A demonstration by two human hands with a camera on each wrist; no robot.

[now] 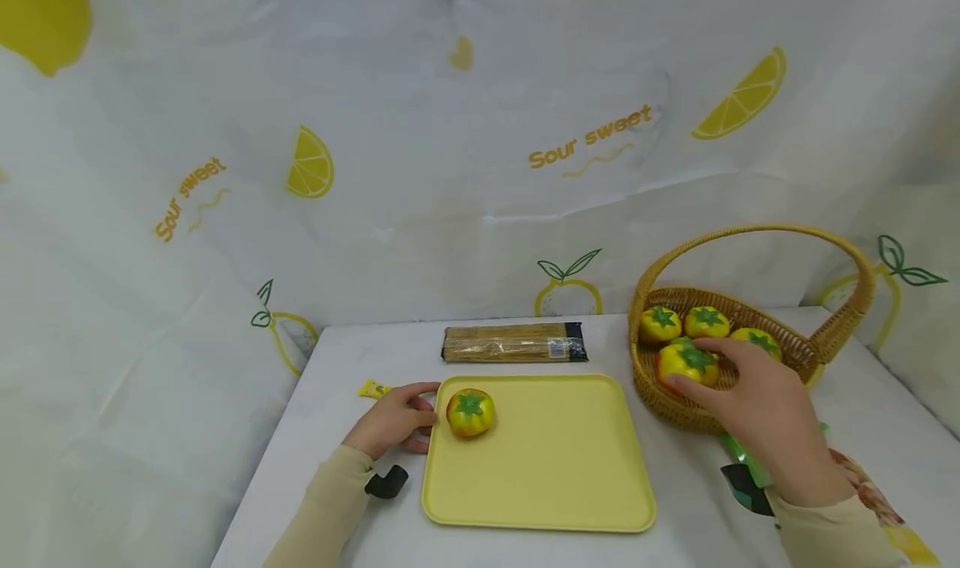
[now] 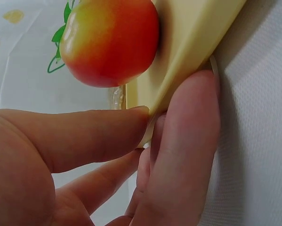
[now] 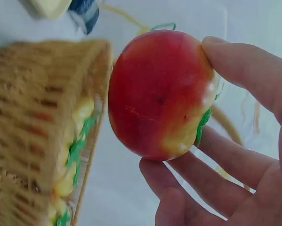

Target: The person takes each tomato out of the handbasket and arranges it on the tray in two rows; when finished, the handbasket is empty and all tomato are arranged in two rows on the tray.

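My right hand (image 1: 757, 401) grips a yellow-red tomato (image 1: 686, 362) with a green stalk just above the front rim of a wicker basket (image 1: 840, 335); the right wrist view shows thumb and fingers (image 3: 235, 70) curled round that tomato (image 3: 159, 94). Three more tomatoes (image 1: 705, 322) lie in the basket. My left hand (image 1: 393, 422) rests at the left edge of a yellow tray (image 1: 555, 460), pinching its rim (image 2: 188, 61) between thumb and fingers (image 2: 188, 141). One tomato (image 1: 470, 411) sits on the tray beside that hand, close up as the tomato (image 2: 108, 42) in the left wrist view.
A long packet of brown sticks (image 1: 513, 342) lies behind the tray. A small yellow wrapper (image 1: 372, 389) sits left of my left hand. A green object (image 1: 742, 460) lies under my right wrist. The white table ends against a lemon-print cloth backdrop.
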